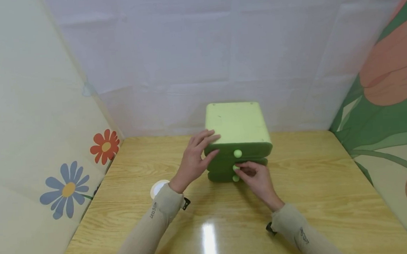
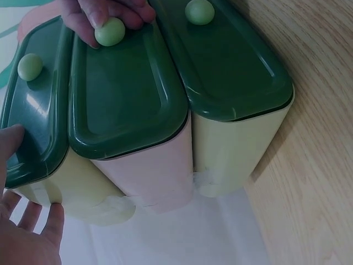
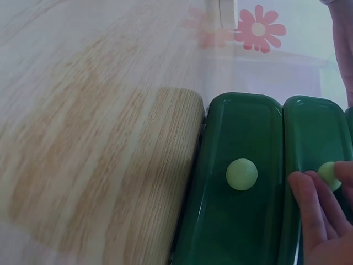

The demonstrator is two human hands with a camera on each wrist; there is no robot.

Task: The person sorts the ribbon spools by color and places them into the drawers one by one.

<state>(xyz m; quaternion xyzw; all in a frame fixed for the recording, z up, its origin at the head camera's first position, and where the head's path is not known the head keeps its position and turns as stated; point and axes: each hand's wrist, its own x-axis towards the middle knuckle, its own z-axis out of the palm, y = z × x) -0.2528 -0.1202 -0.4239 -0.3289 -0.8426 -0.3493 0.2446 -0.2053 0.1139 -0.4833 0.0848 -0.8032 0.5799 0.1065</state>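
Right-hand fingers [image 1: 246, 164] pinch the middle knob [image 2: 110, 32], left fingers [image 1: 209, 140] spread loosely against the cabinet [image 1: 236, 121]; I'd brace there, pull straight.

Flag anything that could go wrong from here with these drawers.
The right hand pinches the round middle knob, which might slip free. The left hand is up at the top drawer, so a pull below could shift the cabinet. The left sleeve appears close to the round white object and might knock it.
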